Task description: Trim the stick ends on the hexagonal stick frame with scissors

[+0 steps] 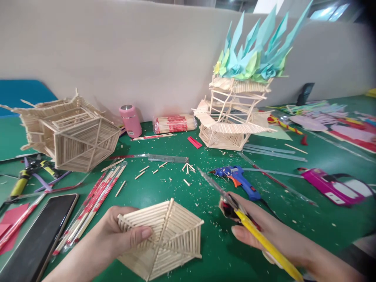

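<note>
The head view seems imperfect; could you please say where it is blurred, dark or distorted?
Head view: the yellow-handled tool in the right hand has a blurred tip; the upper right corner is dark; the wall shows a bowed top edge.

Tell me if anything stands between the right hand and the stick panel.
Nothing visible does. Between the right hand, holding a yellow-handled tool, and the stick panel in the left hand, only a gap shows, over the green table. The blue glue gun lies farther back, out of that line.
</note>
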{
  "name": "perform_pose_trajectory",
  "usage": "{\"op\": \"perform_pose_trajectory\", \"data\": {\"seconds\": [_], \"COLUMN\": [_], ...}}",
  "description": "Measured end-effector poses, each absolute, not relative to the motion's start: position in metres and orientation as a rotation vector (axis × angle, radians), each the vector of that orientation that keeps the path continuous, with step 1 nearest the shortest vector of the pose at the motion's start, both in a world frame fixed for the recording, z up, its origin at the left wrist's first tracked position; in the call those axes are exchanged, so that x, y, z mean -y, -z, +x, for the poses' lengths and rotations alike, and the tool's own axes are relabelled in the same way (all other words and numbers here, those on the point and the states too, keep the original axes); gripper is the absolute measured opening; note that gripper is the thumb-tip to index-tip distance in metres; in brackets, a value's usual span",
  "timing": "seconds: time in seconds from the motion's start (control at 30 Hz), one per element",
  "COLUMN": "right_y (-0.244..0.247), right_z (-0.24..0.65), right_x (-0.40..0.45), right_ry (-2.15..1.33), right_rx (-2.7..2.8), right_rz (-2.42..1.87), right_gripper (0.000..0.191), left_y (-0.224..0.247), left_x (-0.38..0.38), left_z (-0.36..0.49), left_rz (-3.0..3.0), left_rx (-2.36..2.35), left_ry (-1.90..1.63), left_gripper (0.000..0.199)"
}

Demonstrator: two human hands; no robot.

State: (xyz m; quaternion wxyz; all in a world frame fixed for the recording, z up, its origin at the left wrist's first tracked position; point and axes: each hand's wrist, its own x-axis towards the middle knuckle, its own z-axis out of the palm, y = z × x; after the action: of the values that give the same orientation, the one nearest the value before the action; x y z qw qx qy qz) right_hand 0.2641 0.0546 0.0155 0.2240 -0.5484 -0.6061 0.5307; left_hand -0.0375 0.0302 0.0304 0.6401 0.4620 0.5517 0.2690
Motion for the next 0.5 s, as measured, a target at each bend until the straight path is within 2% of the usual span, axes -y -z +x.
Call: {"op": "perform_pose_trajectory", "data": {"seconds": [0.13, 0.27, 0.4, 0.5], "right_y": [-0.013, -0.006, 0.003, 0.007], "right_z": [0.257, 0.239, 0.207, 0.186], "right_x": [-0.053, -0.052, -0.045, -0.04], "right_ry": [-1.62, -1.566, -1.573, -1.48], "right_rx": [1.494, 1.502, 1.18, 1.067], "right_rz": [-1.39, -1.204, -1.129, -1.16], "right_gripper": [0.035, 0.021, 0.025, 0.031], "left_y": [-0.038, -0.03, 0.002, 0.024], "left_x": [-0.031, -0.021, -0.009, -0.003], "left_z": [-0.028, -0.01, 0.015, 0.038], "left_rz": [1.276, 1.931, 2.793, 2.858], "left_rx": [-1.395, -1.567, -1.663, -1.91], "left_ry": [-0.605, -0.746, -0.839, -0.759], "left_gripper": [0.028, 0.023, 0.034, 0.033]}}
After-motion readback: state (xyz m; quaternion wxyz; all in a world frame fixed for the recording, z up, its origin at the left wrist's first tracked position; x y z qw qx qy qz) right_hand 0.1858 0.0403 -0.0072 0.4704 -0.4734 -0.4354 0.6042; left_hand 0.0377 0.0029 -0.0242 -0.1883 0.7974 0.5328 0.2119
